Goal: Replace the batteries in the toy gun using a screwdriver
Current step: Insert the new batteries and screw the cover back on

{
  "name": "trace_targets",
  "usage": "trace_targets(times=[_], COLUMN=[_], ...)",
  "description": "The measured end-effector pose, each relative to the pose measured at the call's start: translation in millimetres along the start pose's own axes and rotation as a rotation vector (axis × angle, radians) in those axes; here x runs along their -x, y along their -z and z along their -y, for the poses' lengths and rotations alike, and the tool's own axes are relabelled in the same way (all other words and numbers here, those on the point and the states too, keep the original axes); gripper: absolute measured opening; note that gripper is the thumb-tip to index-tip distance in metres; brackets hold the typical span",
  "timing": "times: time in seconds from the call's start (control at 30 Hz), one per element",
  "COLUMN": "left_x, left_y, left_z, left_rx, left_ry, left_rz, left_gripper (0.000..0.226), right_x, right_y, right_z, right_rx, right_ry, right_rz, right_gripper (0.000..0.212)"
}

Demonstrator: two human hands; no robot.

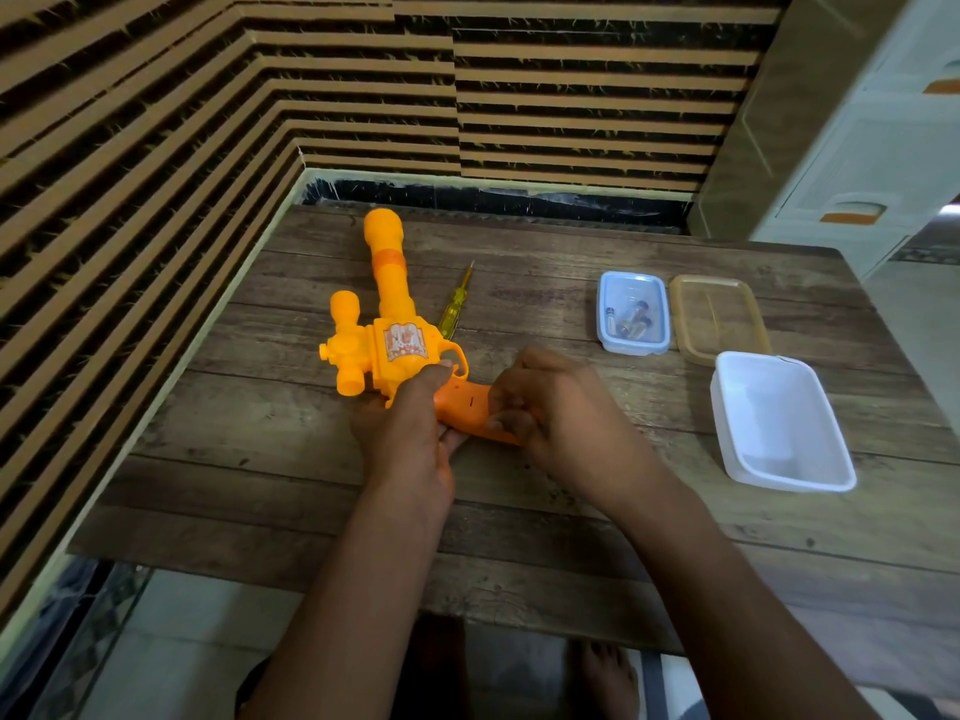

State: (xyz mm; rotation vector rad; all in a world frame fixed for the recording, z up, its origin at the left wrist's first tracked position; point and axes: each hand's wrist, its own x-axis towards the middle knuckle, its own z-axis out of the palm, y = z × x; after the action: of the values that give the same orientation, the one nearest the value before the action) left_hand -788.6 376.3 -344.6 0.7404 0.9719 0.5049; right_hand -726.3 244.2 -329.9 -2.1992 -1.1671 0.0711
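An orange toy gun (387,324) lies on the wooden table (519,511), barrel pointing away toward the wall. My left hand (410,428) grips the gun where the body meets the handle. My right hand (550,407) has its fingers curled round the orange handle (465,407), its fingertips pressing on the handle's near end. A yellow screwdriver (453,306) lies on the table just right of the barrel, untouched. A small clear blue-rimmed box (632,312) to the right holds several batteries (631,319).
A clear lid with a tan rim (719,317) lies beside the battery box. A white plastic tub (779,420) stands at the table's right side. A striped wall closes the left and back. White drawers (872,163) stand at the far right.
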Motion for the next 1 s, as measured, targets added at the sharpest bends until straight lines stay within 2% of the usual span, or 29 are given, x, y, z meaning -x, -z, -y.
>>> trace_targets(times=[0.13,0.27,0.37,0.53,0.73,0.93,1.0], left_x=[2.6,7.5,9.8,9.6,10.9,8.9,8.5], left_y=[-0.6,-1.3,-1.9,-1.9,-2.2,-2.1,-2.3], left_z=[-1.8,-3.4,-4.6,-4.8,-4.5,-3.9,-3.8], left_rx=[-0.003,0.002,0.009,0.01,0.017,0.002,-0.002], left_ry=[0.0,-0.008,-0.005,0.003,0.0,0.013,0.017], left_rz=[0.015,0.014,0.006,0.012,0.015,0.004,-0.001], left_gripper=[0.039,0.036,0.038,0.033,0.029,0.028,0.028], right_x=[0.5,0.2,-0.7,-2.4,-6.6,1.7,3.8], right_y=[1.4,3.3,5.1,4.6,4.5,13.6,16.1], right_z=[1.1,3.4,6.5,7.5,5.5,-5.0,-6.2], right_rx=[-0.045,-0.068,-0.139,-0.239,-0.302,-0.594,-0.629], right_ry=[-0.066,-0.1,-0.202,-0.352,-0.423,-0.418,-0.416], right_rz=[-0.015,-0.002,-0.002,-0.001,0.038,0.029,0.037], right_gripper=[0.02,0.019,0.015,0.022,0.029,0.004,0.004])
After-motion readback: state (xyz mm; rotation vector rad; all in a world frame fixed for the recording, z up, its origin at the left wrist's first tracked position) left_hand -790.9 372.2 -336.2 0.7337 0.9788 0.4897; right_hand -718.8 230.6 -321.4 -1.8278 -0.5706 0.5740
